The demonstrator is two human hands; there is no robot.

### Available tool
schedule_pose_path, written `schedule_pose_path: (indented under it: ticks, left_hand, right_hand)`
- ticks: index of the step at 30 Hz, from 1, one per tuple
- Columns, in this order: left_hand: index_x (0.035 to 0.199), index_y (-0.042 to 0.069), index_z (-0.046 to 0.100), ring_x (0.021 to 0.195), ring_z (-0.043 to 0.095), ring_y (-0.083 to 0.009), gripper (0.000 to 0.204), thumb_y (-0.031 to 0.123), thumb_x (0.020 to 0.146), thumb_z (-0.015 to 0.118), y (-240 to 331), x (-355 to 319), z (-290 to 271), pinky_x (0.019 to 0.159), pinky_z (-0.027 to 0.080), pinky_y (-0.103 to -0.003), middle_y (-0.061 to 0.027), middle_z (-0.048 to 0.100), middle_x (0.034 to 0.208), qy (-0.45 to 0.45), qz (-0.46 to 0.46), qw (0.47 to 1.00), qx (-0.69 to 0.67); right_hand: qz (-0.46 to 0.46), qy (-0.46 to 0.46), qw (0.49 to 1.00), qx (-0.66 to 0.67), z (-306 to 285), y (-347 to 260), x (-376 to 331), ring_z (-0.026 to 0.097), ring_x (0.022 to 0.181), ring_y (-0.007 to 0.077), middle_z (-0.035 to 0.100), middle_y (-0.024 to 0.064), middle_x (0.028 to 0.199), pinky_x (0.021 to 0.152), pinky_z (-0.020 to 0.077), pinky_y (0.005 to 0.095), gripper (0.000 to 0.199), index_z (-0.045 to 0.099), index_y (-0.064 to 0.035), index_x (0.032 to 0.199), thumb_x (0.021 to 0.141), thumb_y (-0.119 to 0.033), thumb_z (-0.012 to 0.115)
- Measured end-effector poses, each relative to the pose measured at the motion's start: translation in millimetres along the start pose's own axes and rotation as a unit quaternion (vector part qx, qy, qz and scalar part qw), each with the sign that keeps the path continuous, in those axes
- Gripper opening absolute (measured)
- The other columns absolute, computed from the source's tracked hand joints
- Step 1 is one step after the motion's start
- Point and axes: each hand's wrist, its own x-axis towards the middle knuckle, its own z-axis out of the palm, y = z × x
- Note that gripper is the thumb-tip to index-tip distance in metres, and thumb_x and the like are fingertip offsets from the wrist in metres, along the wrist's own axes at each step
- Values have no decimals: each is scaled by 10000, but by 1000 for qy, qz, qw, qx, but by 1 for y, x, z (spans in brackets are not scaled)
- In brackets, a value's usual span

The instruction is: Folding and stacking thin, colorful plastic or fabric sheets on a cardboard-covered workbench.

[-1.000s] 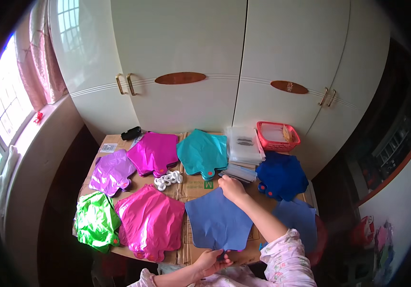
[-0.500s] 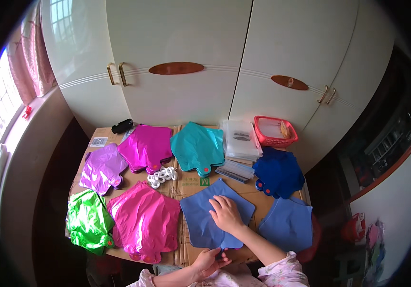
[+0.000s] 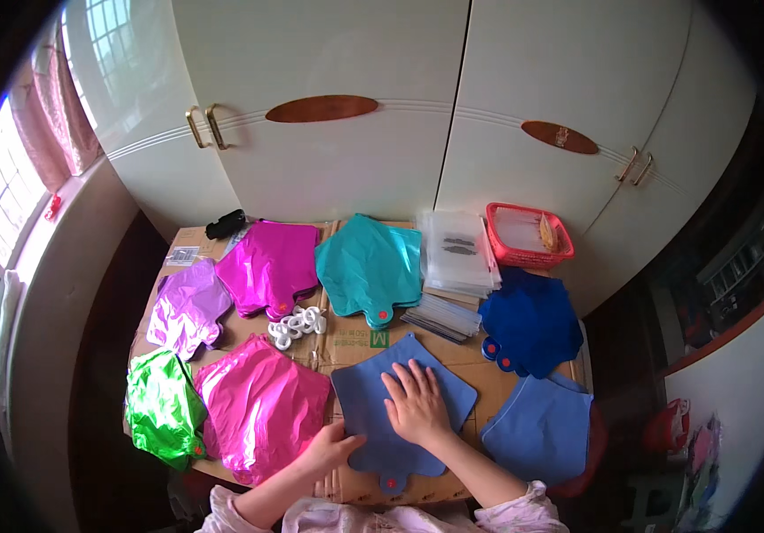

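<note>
A dusty-blue flat foil balloon (image 3: 369,417), star-shaped with a round tab and a red dot at its near end, lies in front of me. My right hand (image 3: 419,407) rests flat on its middle, fingers spread, holding nothing. My left hand (image 3: 333,447) hovers by the balloon's left edge, beside the pink foil balloons (image 3: 258,400). Its thumb and fingers are apart, and nothing shows in it. Another dusty-blue balloon (image 3: 542,426) lies at the right edge of the table.
Green (image 3: 164,404), lilac (image 3: 191,306), magenta (image 3: 268,262), teal (image 3: 369,262) and dark blue balloons (image 3: 533,320) surround the work spot on a cardboard-covered table (image 3: 346,351). White ribbon coils (image 3: 298,327), clear bags (image 3: 457,253), a card stack (image 3: 440,315) and a red basket (image 3: 529,258) stand among them.
My left hand has left the near tab and moved up and left, baring the red dot. My right hand stays on the balloon, its fingers now pointing more straight ahead.
</note>
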Motion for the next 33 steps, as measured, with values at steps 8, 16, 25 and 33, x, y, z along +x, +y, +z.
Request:
schedule_pose_path:
  ticks: [8, 16, 25, 33]
  left_hand:
    - [884, 7, 576, 664, 642, -418, 307, 299, 804, 628, 29, 32, 2, 609, 527, -500, -243, 634, 693, 184, 114, 851, 478]
    - [804, 0, 604, 679, 632, -421, 317, 317, 823, 598, 29, 43, 8, 612, 508, -519, -238, 622, 685, 181, 130, 853, 471]
    - [768, 33, 659, 681, 646, -387, 318, 310, 823, 512, 45, 44, 42, 653, 532, -481, -216, 638, 709, 64, 138, 824, 546]
    - [770, -5, 642, 723, 630, -412, 269, 249, 763, 554, 47, 37, 46, 673, 526, -486, -236, 612, 814, 140, 168, 842, 493]
  right_hand:
    - [16, -29, 999, -9, 2, 2, 0, 303, 1334, 402, 385, 120, 1420, 1066, 196, 628, 497, 488, -283, 1343, 869, -410, 567]
    - [19, -80, 997, -12, -4, 2, 1, 198, 1390, 395, 318, 32, 1497, 1065, 117, 675, 557, 459, -287, 1375, 869, -512, 512]
    - [19, -97, 994, -38, -3, 5, 1, 205, 1384, 397, 296, 20, 1511, 1054, 128, 686, 586, 466, -213, 1373, 840, -450, 525]
    - [20, -74, 997, -19, 5, 7, -1, 242, 1379, 371, 331, 21, 1491, 1073, 146, 650, 513, 479, -227, 1361, 869, -370, 513]
